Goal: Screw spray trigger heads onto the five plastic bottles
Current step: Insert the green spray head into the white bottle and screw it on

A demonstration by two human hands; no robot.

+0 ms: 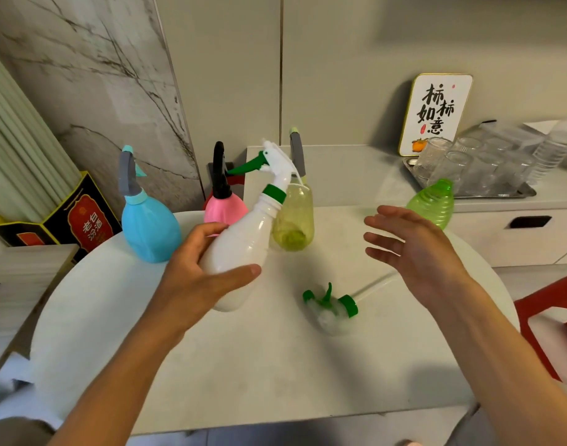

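My left hand (195,272) grips a white bottle (240,243), tilted to the right, with a white and green trigger head (269,162) on its neck. My right hand (410,249) hovers open to its right, holding nothing. A loose green and white trigger head (332,305) with its dip tube lies on the white table (275,365) between my hands. At the back stand a blue bottle (148,226), a pink bottle (226,210) and a yellow-green bottle (293,217), each with a trigger head on. A green ribbed bottle (433,202) without a head stands behind my right hand.
A tray of clear glasses (468,169) and a framed sign (435,114) sit on the counter at the back right. A black and red box (70,220) stands at the left. A red chair (552,310) is at the table's right edge.
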